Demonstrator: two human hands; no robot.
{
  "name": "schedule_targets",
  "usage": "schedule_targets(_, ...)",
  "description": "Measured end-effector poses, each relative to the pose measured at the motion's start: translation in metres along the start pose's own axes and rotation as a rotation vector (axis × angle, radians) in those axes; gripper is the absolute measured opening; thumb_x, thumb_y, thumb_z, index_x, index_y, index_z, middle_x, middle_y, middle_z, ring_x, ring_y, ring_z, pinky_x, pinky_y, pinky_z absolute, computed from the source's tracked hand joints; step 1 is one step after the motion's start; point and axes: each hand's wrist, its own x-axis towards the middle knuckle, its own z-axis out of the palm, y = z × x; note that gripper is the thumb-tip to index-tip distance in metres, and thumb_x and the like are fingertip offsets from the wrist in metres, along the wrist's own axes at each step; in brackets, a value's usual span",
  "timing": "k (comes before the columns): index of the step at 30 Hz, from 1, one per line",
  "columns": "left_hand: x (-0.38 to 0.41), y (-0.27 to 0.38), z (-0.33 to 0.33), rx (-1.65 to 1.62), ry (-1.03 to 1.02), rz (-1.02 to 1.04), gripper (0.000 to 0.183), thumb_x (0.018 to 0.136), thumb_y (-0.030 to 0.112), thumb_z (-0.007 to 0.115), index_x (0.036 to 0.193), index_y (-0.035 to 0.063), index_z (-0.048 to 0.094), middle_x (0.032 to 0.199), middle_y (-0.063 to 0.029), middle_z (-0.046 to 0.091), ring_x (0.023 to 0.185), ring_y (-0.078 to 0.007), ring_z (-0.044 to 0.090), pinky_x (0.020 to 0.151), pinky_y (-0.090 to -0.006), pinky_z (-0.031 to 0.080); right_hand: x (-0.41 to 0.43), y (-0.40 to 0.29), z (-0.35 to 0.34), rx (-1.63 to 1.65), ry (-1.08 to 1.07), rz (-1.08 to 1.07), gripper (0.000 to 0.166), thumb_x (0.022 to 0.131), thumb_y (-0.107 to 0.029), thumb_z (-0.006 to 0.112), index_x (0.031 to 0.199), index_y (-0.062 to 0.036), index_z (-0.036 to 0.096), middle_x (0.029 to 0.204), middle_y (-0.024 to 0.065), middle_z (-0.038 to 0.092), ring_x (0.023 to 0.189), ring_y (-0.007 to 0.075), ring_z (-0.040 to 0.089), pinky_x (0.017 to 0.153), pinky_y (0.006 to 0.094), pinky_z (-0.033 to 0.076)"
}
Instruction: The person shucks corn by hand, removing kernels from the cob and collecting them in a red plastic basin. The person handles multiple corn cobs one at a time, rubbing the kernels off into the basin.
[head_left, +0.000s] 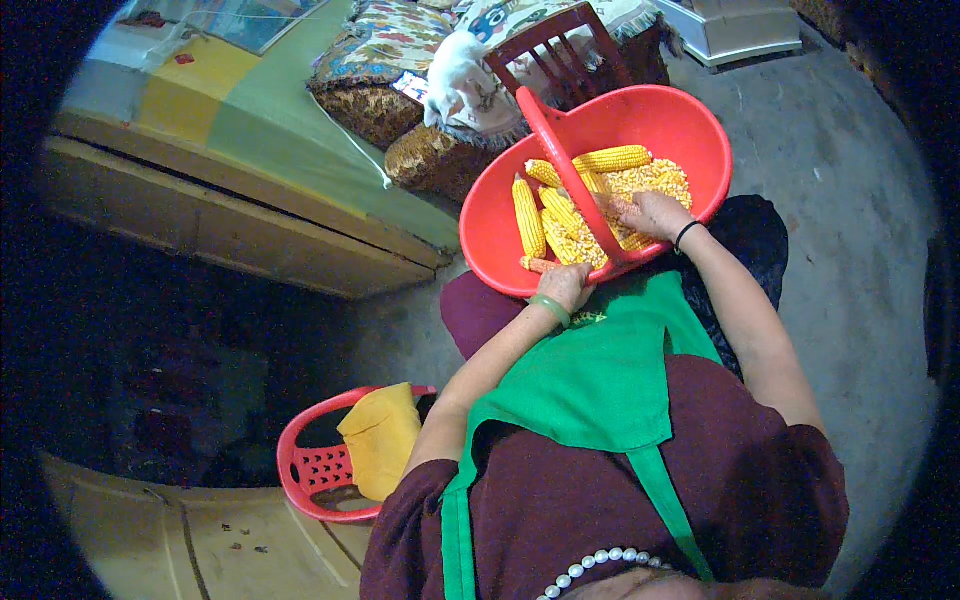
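Observation:
A red plastic basket (495, 217) with a handle arching over its middle rests on my lap. Whole yellow ears of corn (529, 217) lie inside it on a bed of loose kernels (649, 176). At the near rim, my left hand (566, 286) is closed around a reddish bare corn cob (538, 265), whose end sticks out to the left. My right hand (660, 216) reaches into the basket on the right of the handle. Its fingers grip a partly stripped corn cob (621, 206), mostly covered by the hand.
Beyond the basket, a white cat (457, 82) sits on a sofa with patterned covers, beside a dark red wooden chair (562, 56). A bed (247, 135) stands at the left. Behind my left arm is a red plastic chair (289, 450) with a yellow cushion (382, 442).

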Motion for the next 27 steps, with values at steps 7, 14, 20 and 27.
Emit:
schedule_targets(7,0.008,-0.009,0.010,0.071,-0.055,-0.049,0.018,0.076,0.024,0.060,0.082,0.0077,0.057,0.073,-0.0158,0.063,0.071,-0.0318,0.063,0.062,-0.0450,0.049,0.001,-0.011,-0.002,-0.214,-0.164,-0.066,0.041,0.078,-0.039,0.049,0.084,-0.0010,0.065,0.087,0.0224,0.063,0.083,0.0361,0.061,0.076,0.0448,0.048)
schedule_targets(14,0.015,-0.007,0.002,0.060,-0.048,0.003,0.015,0.076,0.018,0.053,0.082,0.0059,0.061,0.076,-0.0170,0.064,0.072,-0.0323,0.063,0.063,-0.0452,0.049,0.010,-0.004,0.001,-0.259,-0.171,-0.047,0.037,0.079,-0.033,0.046,0.083,-0.0015,0.064,0.085,0.0249,0.062,0.083,0.0378,0.061,0.076,0.0466,0.047)
schedule_targets(20,0.017,0.000,-0.014,0.015,-0.126,0.041,0.018,0.077,0.020,0.051,0.080,0.0045,0.060,0.072,-0.0173,0.063,0.068,-0.0323,0.064,0.061,-0.0451,0.050,0.011,-0.007,-0.011,-0.201,-0.380,-0.037,0.036,0.080,-0.032,0.044,0.081,-0.0029,0.064,0.081,0.0236,0.062,0.079,0.0377,0.061,0.074,0.0455,0.047)
schedule_targets(27,0.020,-0.004,-0.002,-0.085,-0.180,0.095,0.023,0.076,0.027,0.052,0.079,0.0046,0.058,0.068,-0.0173,0.063,0.066,-0.0329,0.064,0.059,-0.0471,0.049,0.003,-0.005,-0.013,-0.148,-0.357,-0.058,0.034,0.081,-0.031,0.044,0.078,-0.0025,0.062,0.078,0.0234,0.062,0.076,0.0386,0.060,0.073,0.0474,0.046)
